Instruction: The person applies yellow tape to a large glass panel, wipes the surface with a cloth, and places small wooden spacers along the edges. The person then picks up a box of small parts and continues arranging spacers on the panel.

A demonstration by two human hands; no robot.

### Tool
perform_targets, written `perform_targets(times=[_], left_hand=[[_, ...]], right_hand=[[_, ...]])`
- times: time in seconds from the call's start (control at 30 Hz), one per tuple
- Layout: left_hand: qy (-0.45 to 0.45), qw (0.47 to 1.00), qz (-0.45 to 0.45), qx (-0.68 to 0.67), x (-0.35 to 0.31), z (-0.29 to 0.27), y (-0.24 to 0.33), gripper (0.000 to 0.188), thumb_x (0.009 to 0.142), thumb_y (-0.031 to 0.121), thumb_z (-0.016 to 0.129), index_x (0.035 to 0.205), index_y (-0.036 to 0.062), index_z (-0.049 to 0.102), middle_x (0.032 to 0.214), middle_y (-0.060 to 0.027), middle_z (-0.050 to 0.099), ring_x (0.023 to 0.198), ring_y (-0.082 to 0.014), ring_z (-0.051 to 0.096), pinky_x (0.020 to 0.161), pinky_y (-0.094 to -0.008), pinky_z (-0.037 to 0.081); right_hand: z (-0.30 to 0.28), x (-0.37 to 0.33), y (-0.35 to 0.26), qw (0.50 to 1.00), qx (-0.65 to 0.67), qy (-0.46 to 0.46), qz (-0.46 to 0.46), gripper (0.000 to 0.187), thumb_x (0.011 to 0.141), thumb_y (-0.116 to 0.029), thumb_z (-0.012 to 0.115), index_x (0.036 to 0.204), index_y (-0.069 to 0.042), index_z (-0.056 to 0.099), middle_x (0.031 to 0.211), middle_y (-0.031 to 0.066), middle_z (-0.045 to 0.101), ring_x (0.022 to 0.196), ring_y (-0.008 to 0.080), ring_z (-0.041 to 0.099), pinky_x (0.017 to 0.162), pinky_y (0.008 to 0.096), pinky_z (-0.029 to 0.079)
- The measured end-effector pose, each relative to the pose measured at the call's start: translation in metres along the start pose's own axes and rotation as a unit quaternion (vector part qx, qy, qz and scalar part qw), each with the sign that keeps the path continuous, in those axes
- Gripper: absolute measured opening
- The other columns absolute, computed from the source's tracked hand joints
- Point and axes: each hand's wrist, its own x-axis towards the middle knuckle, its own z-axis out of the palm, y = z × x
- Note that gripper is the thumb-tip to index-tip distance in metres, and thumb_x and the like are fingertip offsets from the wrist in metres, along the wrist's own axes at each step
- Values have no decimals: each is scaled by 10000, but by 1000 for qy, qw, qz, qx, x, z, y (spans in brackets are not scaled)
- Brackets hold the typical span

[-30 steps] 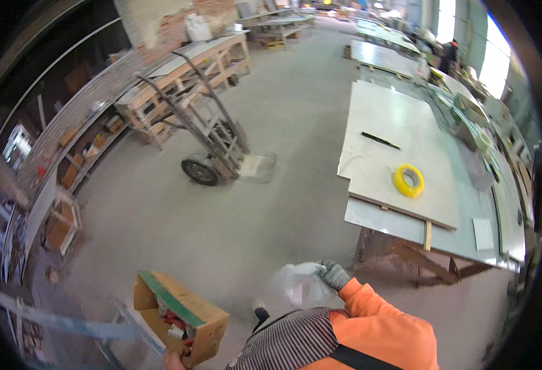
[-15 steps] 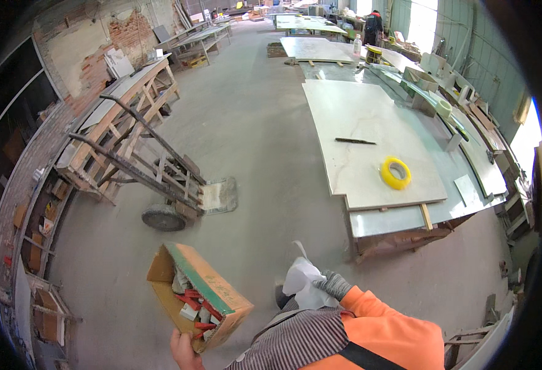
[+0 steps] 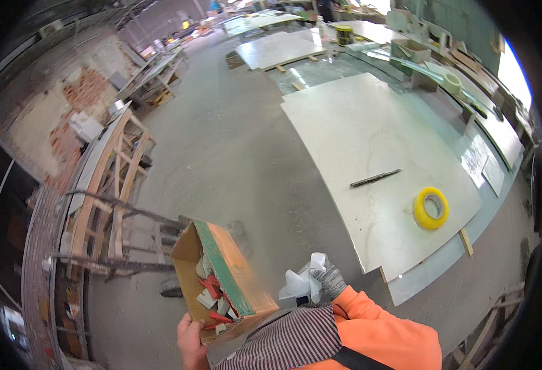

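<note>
The open cardboard box, tan with a green band along its side [image 3: 243, 268], is held tilted at the person's lower left, its open face turned toward the left. The bare left hand [image 3: 192, 339] grips it at the lower near corner — fingers closed on the cardboard edge, the tips beside the opening, the rest partly hidden. Inside, just beyond those fingertips, lie mixed red and whitish pieces [image 3: 211, 287], loosely heaped against the lower wall.

The right hand, in a grey knitted glove [image 3: 331, 280], holds a crumpled sheet of translucent white plastic [image 3: 302, 283]. Its fingers are curled in and pinch the plastic, which bunches out to the left of them; the exact place of the thumb I cannot tell. Box and plastic are apart, with a narrow gap between.

Ahead, a broad strip of bare grey concrete floor [image 3: 240, 154] runs into the distance. Its right side is bounded by the stepped edge of a large pale slab [image 3: 385, 154], bearing a yellow tape roll [image 3: 421, 213] and a slim dark stick [image 3: 376, 178]. On the left stand a dark metal hand truck [image 3: 115, 264] — partly covered by the box in this view — and a wooden bench [image 3: 123, 172].
</note>
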Motion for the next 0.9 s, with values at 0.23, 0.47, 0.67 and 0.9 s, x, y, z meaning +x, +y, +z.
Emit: perform_targets(times=[0.23, 0.47, 0.67, 0.9], left_hand=[[-153, 988, 5, 35, 145, 102, 69, 415, 760, -41, 413, 1147, -70, 560, 1078, -138, 642, 943, -212, 636, 848, -329, 507], [-289, 954, 17, 82, 310, 267, 106, 194, 777, 24, 498, 951, -1, 581, 867, -86, 619, 747, -197, 622, 660, -316, 524], [-420, 894, 6, 156, 431, 444, 102, 120, 781, 60, 522, 896, 41, 550, 871, -84, 596, 742, -228, 627, 537, -410, 571], [-538, 819, -42, 198, 488, 588, 70, 88, 821, 63, 500, 890, 10, 515, 907, -146, 592, 753, -310, 651, 564, -453, 608]], right_hand=[[-17, 18, -30, 993, -55, -16, 106, 427, 900, -293, 637, 1225, -29, 551, 1035, 94, 643, 951, 183, 593, 812, 354, 500], [-26, 31, -23, 991, -60, 111, 50, 432, 892, -326, 648, 1181, -13, 577, 1016, 106, 654, 929, 184, 600, 805, 362, 495], [14, 45, -17, 939, 37, 341, 28, 444, 884, -355, 656, 1143, 2, 600, 1001, 116, 664, 909, 185, 605, 799, 370, 490], [104, 100, -38, 769, 65, 625, -117, 452, 927, -349, 603, 1231, -23, 527, 984, 131, 651, 963, 230, 610, 772, 367, 527]])
